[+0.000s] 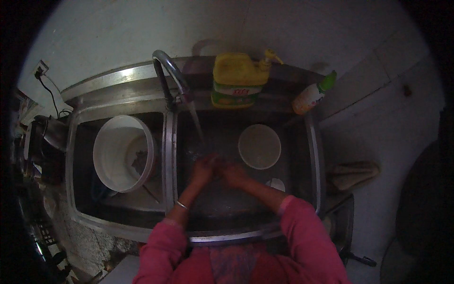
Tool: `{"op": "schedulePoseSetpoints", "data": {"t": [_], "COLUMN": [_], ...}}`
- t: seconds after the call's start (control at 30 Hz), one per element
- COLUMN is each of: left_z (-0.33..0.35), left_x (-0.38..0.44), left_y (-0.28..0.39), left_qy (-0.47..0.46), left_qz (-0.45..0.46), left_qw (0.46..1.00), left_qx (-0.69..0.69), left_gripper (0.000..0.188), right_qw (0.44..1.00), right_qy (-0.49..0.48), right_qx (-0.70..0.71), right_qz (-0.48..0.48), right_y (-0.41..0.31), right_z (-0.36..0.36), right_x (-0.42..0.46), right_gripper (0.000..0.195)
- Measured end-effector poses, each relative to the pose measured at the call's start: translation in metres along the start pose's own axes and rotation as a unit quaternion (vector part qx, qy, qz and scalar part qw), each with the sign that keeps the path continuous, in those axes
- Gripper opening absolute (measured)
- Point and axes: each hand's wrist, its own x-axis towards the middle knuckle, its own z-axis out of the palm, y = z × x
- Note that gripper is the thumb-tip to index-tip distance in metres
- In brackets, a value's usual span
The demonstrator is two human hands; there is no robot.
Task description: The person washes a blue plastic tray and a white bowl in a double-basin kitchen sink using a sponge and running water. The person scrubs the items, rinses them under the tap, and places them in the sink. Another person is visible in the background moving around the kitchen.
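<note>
My left hand (203, 168) and my right hand (232, 174) are close together, low in the right basin (227, 216) of a metal double sink. Both are dark and blurred, so whether anything lies between the fingers cannot be made out. Just beyond them, a stream of water (197, 120) falls from the curved metal faucet (170, 65). To the right of my right hand sits a round pale bowl or tub (259, 146). A small white object (276, 184) shows partly behind my right forearm.
In the left basin, a white plastic bucket (124, 154) leans with a dark clump inside. Behind the right basin stand a yellow detergent jug (239, 83) with a pump and a white bottle (308, 99) with a green cap. A cloth (354, 174) is at the right.
</note>
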Motion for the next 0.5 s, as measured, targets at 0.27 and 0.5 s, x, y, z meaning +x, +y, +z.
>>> {"op": "schedulePoseSetpoints", "data": {"t": [0.27,0.5], "left_z": [0.019,-0.009], "left_x": [0.017,0.012], "left_y": [-0.050,-0.021], "left_qy": [0.059,0.043], "left_qz": [0.143,0.140], "left_qw": [0.972,0.961], "left_qx": [0.175,0.234], "left_gripper": [0.036,0.035], "right_qw": [0.915,0.957], "right_qy": [0.221,0.277], "right_qx": [0.294,0.081], "right_qz": [0.166,0.014], "right_y": [-0.005,-0.047], "right_z": [0.030,0.064], "right_x": [0.014,-0.003], "right_gripper": [0.051,0.070]}}
